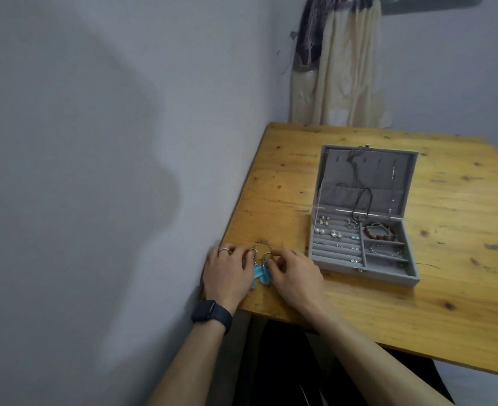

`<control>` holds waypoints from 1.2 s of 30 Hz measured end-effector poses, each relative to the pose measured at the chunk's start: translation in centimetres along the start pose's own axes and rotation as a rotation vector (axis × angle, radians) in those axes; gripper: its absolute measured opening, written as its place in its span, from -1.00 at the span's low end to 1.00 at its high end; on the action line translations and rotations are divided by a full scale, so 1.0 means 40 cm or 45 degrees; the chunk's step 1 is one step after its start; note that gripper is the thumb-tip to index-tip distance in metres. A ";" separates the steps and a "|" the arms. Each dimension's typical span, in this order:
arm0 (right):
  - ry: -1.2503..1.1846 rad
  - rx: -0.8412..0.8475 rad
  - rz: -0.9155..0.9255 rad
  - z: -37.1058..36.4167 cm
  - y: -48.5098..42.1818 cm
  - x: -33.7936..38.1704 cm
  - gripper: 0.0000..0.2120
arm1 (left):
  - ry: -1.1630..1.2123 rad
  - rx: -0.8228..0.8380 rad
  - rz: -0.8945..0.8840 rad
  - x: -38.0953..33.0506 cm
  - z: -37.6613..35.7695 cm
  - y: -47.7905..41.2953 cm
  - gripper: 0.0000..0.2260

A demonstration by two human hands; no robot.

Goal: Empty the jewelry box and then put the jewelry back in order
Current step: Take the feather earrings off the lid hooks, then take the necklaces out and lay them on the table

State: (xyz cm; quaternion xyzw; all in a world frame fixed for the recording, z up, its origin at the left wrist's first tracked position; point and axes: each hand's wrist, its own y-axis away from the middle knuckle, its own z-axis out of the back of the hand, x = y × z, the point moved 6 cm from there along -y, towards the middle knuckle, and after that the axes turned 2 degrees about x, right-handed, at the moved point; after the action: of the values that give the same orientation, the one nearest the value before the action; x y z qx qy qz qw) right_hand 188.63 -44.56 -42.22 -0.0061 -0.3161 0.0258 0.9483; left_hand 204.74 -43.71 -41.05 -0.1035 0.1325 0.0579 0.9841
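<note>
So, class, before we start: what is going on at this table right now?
A person works at a wooden table with both hands. The left hand and the right hand each pinch the top of the blue earrings, which lie near the table's corner, left of the open grey jewelry box. The box is not emptied yet: small earrings sit in its padded rows, a red bead bracelet lies in a side compartment, and a black cord necklace runs down from the lid.
</note>
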 end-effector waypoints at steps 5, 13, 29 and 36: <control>-0.166 0.025 0.080 0.022 0.014 -0.004 -0.72 | 0.019 0.039 0.030 -0.021 0.012 -0.007 -0.70; -0.451 -0.125 0.196 0.190 0.045 -0.065 -0.72 | 0.290 0.039 -0.094 -0.133 0.049 -0.036 -0.73; -0.269 -0.475 -0.029 0.478 -0.270 -0.246 -0.78 | 0.807 0.096 -0.231 -0.490 0.063 -0.389 -0.53; -0.029 -0.403 -0.190 0.452 -0.360 -0.264 -0.77 | 1.067 0.380 -0.161 -0.542 -0.016 -0.494 -0.27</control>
State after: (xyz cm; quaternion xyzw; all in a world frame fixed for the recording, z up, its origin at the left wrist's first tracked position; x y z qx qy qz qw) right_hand 169.98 -59.57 -33.67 -0.1315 -0.3265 -0.0947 0.9312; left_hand 186.59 -64.92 -32.01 0.0171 0.5202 -0.0688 0.8511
